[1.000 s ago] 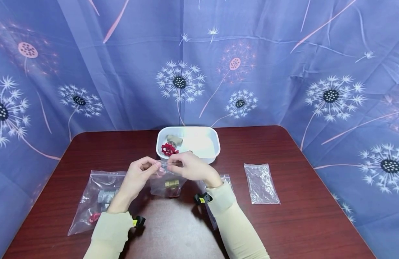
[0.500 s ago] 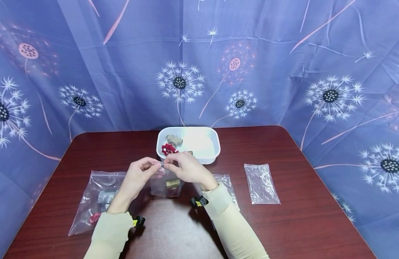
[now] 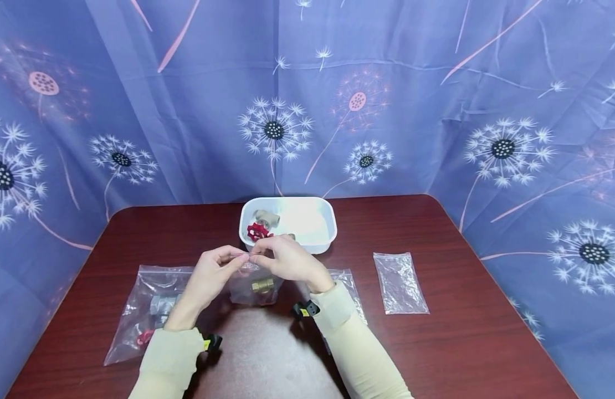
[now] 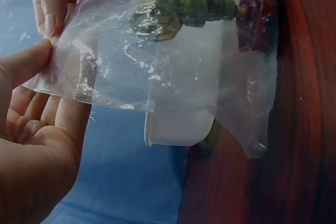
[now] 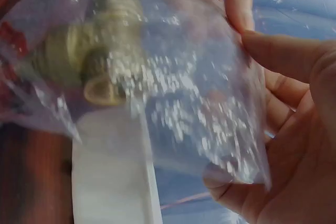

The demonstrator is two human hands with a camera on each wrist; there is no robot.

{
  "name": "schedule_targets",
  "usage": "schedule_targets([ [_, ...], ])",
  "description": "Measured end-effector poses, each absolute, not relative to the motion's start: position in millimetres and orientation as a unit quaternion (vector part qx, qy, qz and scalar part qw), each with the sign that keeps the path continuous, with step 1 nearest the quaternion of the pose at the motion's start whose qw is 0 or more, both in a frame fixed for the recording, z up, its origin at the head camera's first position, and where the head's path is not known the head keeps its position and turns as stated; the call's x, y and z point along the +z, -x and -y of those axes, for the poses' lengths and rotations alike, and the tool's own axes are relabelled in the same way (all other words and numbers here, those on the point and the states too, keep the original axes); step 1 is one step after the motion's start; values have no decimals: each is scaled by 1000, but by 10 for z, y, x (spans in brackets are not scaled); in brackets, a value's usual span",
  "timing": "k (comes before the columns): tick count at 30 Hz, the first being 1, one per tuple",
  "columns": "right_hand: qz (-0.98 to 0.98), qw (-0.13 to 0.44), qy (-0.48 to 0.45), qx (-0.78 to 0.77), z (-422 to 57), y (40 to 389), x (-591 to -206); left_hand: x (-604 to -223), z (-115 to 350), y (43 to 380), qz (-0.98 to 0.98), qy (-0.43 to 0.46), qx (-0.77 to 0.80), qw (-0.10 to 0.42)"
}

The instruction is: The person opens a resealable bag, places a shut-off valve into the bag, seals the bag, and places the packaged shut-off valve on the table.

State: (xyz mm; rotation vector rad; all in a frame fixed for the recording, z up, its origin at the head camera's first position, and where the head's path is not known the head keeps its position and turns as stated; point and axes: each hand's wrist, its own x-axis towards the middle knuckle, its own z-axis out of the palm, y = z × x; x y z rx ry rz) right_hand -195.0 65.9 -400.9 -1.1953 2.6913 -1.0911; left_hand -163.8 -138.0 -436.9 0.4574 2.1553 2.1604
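Note:
A clear zip bag (image 3: 240,292) hangs upright between both hands, over the middle of the table. Inside it lies a brass valve (image 3: 262,285); its red handwheel (image 4: 257,17) shows at the bag's bottom in the left wrist view. My left hand (image 3: 213,277) pinches the top edge of the bag between thumb and fingers. Close beside it, the right hand (image 3: 292,263) pinches the same edge, thumb against fingertips. In the right wrist view the brass body (image 5: 105,45) shows through the shiny plastic.
Behind the hands stands a white tray (image 3: 319,246) holding a valve with a red handwheel (image 3: 257,231). A larger bag (image 3: 120,332) with a grey metal fitting lies at left. One flat bag (image 3: 399,285) lies at right; another (image 3: 349,285) is partly under the right forearm.
The right hand has slid left along the bag's top edge, nearer to the left hand. The left hand stays in place. The head view has shifted slightly.

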Motion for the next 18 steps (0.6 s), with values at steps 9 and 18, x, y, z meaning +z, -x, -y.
schedule_targets([
  [9,-853,57,375,-358,-936,2024,-3996,-4372,1432,1631,-725,-118,678,36],
  [18,-854,47,383,-348,-1061,2058,-4062,-4348,1491,1597,-725,-157,668,62],
])
